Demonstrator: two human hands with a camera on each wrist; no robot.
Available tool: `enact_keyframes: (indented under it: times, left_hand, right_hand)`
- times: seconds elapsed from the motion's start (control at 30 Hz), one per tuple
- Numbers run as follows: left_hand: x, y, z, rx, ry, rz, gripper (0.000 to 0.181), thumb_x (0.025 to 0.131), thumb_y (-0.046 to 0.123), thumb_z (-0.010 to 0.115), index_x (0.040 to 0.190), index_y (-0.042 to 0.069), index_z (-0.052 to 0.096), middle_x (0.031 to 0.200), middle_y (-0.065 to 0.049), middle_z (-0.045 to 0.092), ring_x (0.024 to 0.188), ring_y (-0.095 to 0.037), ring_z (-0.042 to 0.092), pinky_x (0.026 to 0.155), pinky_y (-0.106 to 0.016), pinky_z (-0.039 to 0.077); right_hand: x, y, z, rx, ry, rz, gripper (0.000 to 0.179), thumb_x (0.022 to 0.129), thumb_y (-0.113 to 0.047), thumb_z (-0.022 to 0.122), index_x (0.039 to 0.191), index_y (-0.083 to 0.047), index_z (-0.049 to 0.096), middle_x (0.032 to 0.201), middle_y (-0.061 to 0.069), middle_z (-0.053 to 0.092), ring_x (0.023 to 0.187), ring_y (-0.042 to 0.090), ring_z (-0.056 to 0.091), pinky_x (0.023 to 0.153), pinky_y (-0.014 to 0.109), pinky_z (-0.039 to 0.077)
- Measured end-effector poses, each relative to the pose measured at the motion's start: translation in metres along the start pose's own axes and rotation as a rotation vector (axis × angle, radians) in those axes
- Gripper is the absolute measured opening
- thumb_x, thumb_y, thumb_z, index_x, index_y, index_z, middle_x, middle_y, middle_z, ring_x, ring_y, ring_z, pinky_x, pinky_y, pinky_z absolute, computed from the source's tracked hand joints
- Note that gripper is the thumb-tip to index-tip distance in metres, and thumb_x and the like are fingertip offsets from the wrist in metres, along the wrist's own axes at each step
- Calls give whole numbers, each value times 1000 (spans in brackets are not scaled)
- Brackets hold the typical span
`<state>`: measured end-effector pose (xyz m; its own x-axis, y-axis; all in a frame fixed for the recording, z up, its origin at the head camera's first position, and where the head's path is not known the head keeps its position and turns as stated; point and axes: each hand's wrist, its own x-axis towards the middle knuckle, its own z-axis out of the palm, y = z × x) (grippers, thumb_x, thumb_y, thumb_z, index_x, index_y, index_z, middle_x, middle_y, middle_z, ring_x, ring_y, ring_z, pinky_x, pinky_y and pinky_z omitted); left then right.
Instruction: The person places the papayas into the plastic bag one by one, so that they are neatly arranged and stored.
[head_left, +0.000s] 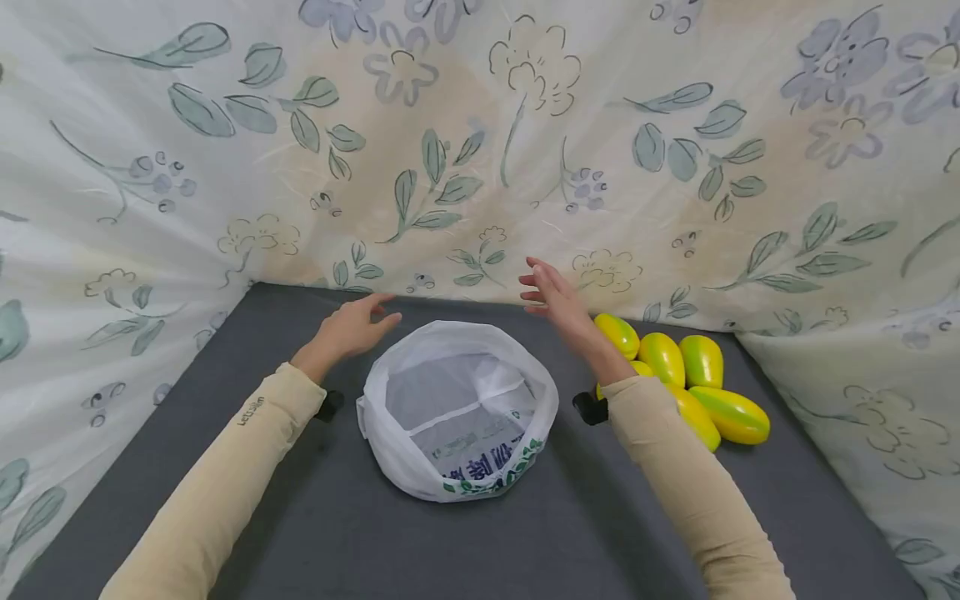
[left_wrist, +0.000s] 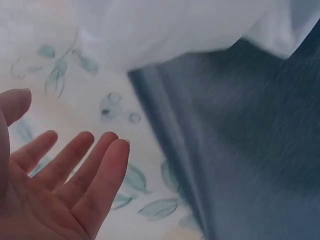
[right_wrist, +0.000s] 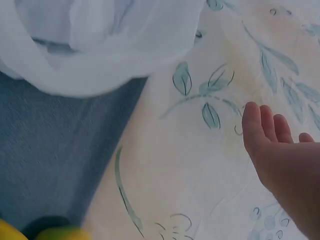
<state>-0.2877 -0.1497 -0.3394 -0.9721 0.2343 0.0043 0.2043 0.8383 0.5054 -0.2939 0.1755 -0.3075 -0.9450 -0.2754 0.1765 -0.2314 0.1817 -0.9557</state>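
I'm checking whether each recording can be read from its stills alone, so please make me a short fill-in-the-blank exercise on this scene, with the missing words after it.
1. The white bag stands with its mouth ____, so its inside shows.
2. In the head view, the yellow-green fruits lie to the ____ of the bag.
3. The left grip and right grip hold ____.
4. Dark lettering marks the sleeve of the person's ____ arm.

Missing words: open; right; nothing; left.

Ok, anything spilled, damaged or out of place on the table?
Nothing stands out. The white plastic bag sits with its mouth open, and the yellow-green fruits lie grouped to its right, with no visible damage; the right sleeve partly hides some.
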Motion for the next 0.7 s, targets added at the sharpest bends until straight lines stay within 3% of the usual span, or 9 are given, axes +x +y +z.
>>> enact_keyframes:
  times: [0.2, 0.4, 0.7]
  left_hand:
    - [-5, -8, 21, -42, -33, 14, 55, 99, 38, 46, 144, 6, 41, 131, -20, 53, 113, -39, 53, 88, -57, 41]
    - [-9, -12, 35, -98, -68, 19, 52, 99, 34, 48, 138, 1, 47, 121, -22, 59, 106, -38, 57, 83, -51, 46]
    - [-19, -11, 43, -187, -31, -62, 48, 98, 28, 50, 137, -1, 48, 123, -25, 56, 109, -40, 54, 86, -51, 45]
  right_hand:
    - [-16, 10, 4, 166, -39, 44, 55, 105, -38, 30, 151, -9, 24, 136, 18, 44, 114, 29, 49, 99, 42, 40]
    - [-33, 23, 1, 315, -20, 78, 54, 105, -36, 28, 151, -8, 22, 131, 14, 47, 116, 32, 48, 99, 40, 39]
    - [-59, 38, -10, 342, 18, 122, 57, 105, -39, 30, 151, -7, 21, 141, 26, 36, 115, 31, 49, 101, 44, 36]
